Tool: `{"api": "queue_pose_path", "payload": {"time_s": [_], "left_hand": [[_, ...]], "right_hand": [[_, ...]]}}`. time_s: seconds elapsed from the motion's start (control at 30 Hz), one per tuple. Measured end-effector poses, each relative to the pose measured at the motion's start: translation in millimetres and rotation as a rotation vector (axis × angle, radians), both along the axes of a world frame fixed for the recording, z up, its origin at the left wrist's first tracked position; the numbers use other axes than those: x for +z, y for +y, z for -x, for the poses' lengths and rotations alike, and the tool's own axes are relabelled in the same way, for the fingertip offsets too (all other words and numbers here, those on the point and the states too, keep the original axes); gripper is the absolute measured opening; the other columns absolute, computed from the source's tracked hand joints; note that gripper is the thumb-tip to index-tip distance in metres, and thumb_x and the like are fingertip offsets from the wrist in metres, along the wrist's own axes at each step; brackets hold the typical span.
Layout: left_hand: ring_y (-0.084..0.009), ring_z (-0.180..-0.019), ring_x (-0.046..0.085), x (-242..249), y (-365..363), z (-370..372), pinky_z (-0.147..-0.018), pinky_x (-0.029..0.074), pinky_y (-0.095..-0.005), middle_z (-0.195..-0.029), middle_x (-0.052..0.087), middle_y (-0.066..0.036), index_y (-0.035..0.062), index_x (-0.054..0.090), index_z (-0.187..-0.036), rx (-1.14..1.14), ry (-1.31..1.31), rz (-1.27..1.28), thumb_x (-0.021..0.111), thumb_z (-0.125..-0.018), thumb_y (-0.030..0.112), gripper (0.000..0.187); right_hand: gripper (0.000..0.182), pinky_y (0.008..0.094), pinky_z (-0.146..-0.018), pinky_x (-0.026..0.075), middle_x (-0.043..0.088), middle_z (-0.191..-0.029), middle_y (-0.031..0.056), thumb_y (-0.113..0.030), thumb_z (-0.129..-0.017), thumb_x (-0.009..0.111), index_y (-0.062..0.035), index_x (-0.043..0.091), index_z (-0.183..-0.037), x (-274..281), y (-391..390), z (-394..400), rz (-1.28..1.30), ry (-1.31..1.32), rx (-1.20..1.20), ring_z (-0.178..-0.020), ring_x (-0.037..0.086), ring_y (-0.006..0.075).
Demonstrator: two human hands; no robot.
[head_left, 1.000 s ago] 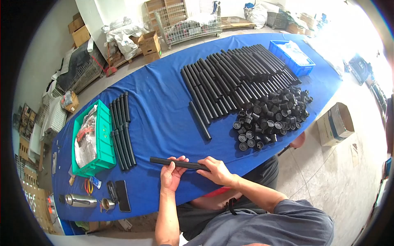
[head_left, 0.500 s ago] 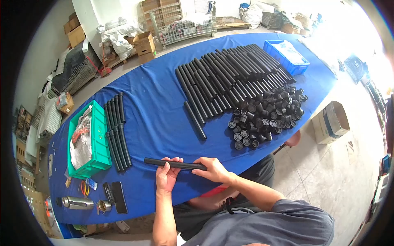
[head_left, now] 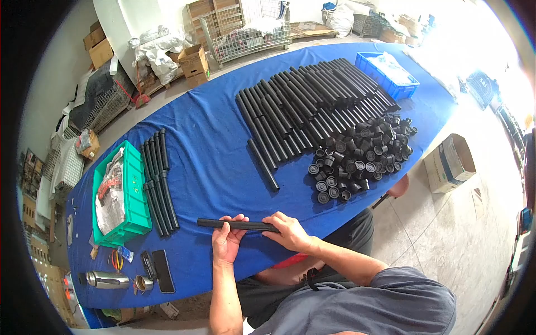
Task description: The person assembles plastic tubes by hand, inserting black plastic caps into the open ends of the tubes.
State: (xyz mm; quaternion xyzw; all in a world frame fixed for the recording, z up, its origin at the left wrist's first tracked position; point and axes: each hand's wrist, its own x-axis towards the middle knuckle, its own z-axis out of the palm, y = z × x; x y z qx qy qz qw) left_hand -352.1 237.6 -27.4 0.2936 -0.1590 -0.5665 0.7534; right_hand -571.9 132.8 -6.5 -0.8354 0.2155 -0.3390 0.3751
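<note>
A black tube (head_left: 210, 223) lies level across both hands above the near edge of the blue cloth. My left hand (head_left: 228, 239) is wrapped round its middle, palm up. The tube's right end is in the closed fingers of my right hand (head_left: 288, 231), which hide that end. Beyond the hands, a single black tube (head_left: 263, 164) rests beside a large stack of black tubes (head_left: 312, 100). A heap of black caps (head_left: 363, 159) sits to the right. Several tubes with wider ends (head_left: 159, 181) lie in two rows on the left.
A green crate (head_left: 137, 204) holding plastic bags stands at the left. Near it are a steel flask (head_left: 107, 280), a phone (head_left: 163, 271) and a metal cup (head_left: 143, 283). A blue crate (head_left: 405, 89) is at the far right; a cardboard box (head_left: 450, 164) stands on the floor.
The view has shifted slightly. Both hands keep their hold on the tube, and my right hand has moved very slightly left along with its end.
</note>
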Motion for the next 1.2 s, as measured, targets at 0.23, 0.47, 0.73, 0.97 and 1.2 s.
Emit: {"api": "queue_pose_path", "payload": {"time_s": [0.23, 0.47, 0.73, 0.97, 1.2], "left_hand": [[-0.0406, -0.122, 0.065, -1.6, 0.9, -0.5, -0.105, 0.056, -0.0516, -0.124, 0.069, -0.025, 0.0045, 0.061, -0.12, -0.007, -0.001, 0.007, 0.064, -0.102, 0.018, 0.023], [-0.041, -0.121, 0.065, -5.1, 1.8, -1.2, -0.103, 0.058, -0.0513, -0.125, 0.068, -0.027, 0.0042, 0.06, -0.12, 0.001, 0.027, 0.021, 0.064, -0.102, 0.017, 0.023], [-0.0417, -0.123, 0.064, -4.6, 0.9, -2.7, -0.103, 0.058, -0.0527, -0.126, 0.067, -0.027, 0.002, 0.061, -0.12, -0.024, 0.004, 0.035, 0.062, -0.103, 0.015, 0.021], [-0.0418, -0.121, 0.066, -2.4, 0.3, -1.2, -0.102, 0.059, -0.0524, -0.123, 0.069, -0.027, 0.003, 0.061, -0.119, -0.007, -0.011, 0.011, 0.064, -0.102, 0.014, 0.02], [-0.0415, -0.119, 0.067, -1.5, 0.8, -0.8, -0.1, 0.06, -0.0518, -0.122, 0.069, -0.027, 0.0037, 0.062, -0.117, 0.004, -0.015, -0.012, 0.065, -0.102, 0.014, 0.019]], "right_hand": [[0.038, 0.0444, -0.077, 0.056, 0.067, -0.099, 0.0178, -0.021, -0.089, 0.079, -0.0016, 0.064, -0.119, 7.6, -9.8, 4.8, -0.193, 0.052, 0.088, -0.088, 0.069, 0.0375], [0.037, 0.0439, -0.08, 0.056, 0.069, -0.096, 0.0184, -0.025, -0.09, 0.078, -0.0007, 0.065, -0.115, 6.5, -7.2, 2.8, -0.17, 0.034, 0.084, -0.088, 0.069, 0.0371], [0.036, 0.0438, -0.075, 0.056, 0.069, -0.095, 0.0183, -0.026, -0.092, 0.077, -0.0009, 0.065, -0.115, 4.3, -2.9, 3.4, -0.127, 0.045, 0.022, -0.085, 0.07, 0.0365], [0.035, 0.0453, -0.075, 0.056, 0.069, -0.095, 0.0192, -0.026, -0.092, 0.077, -0.0008, 0.065, -0.114, -0.3, -3.4, 2.9, -0.115, 0.032, 0.029, -0.085, 0.069, 0.0381], [0.036, 0.045, -0.076, 0.057, 0.069, -0.095, 0.0194, -0.026, -0.092, 0.077, 0.0001, 0.066, -0.113, 1.1, -2.9, 2.5, -0.117, 0.047, 0.017, -0.086, 0.07, 0.0382]]}}
